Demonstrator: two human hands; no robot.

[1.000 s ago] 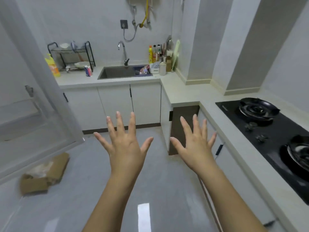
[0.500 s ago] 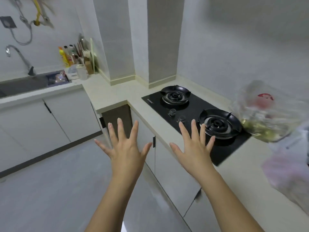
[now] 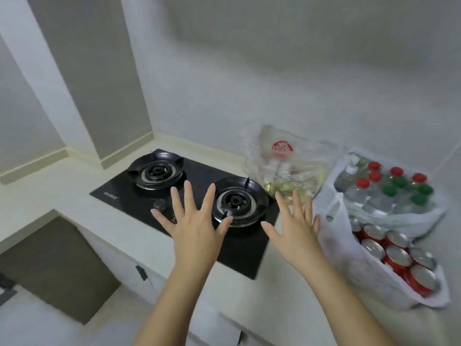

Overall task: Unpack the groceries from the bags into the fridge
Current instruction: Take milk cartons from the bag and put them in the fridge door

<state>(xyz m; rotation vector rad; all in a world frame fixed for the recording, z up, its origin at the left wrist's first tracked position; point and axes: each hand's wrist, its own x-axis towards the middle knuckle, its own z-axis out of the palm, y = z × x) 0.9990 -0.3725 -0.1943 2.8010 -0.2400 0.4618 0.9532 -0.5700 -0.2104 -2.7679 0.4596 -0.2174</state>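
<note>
My left hand and right hand hover with fingers spread wide, holding nothing, over the black glass two-burner gas hob. Just right of them, on the pale countertop, a white plastic bag holds red drink cans. Behind those stand clear bottles with red and green caps, and a clear plastic bag sits by the wall.

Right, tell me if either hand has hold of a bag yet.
No, the left hand and right hand both have straight, spread fingers that curl round neither the white bag nor the clear bag.
</note>
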